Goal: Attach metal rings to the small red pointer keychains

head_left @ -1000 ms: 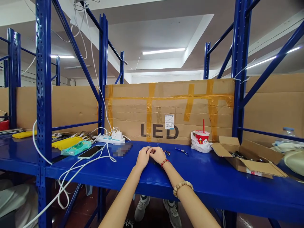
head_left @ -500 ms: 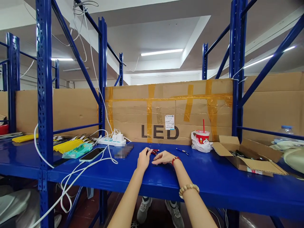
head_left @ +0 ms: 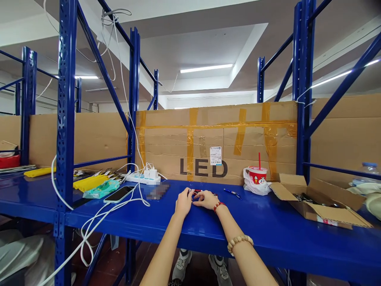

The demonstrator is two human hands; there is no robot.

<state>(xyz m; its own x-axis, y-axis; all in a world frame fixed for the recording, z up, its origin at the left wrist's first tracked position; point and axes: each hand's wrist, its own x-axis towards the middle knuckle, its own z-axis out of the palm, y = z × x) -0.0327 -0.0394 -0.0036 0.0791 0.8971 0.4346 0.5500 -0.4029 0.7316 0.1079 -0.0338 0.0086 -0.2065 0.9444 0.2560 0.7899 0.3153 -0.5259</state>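
My left hand (head_left: 183,202) rests over the blue shelf top with its fingers curled and thumb and forefinger drawn together. What it pinches, if anything, is too small to make out. Close on its right, my right hand (head_left: 206,200) is bent with its fingertips pressed together, pointing at the left hand. Its fingers hide whatever they hold. Slim red pen-like things (head_left: 197,191) lie just behind both hands, partly covered by them. A blue pen (head_left: 232,193) lies apart on the shelf, to the right of my right hand.
At right stand a red drink cup (head_left: 257,174) in a white bag and an open cardboard box (head_left: 324,212) of dark small items. To the left are a phone (head_left: 119,194), white cables (head_left: 98,216) and a power strip (head_left: 143,178). Cardboard (head_left: 166,143) closes the back.
The view has shifted slightly, so everything sits a little further right. My right hand has moved over the red pen-like things, covering more of them, and the hands are closer together.
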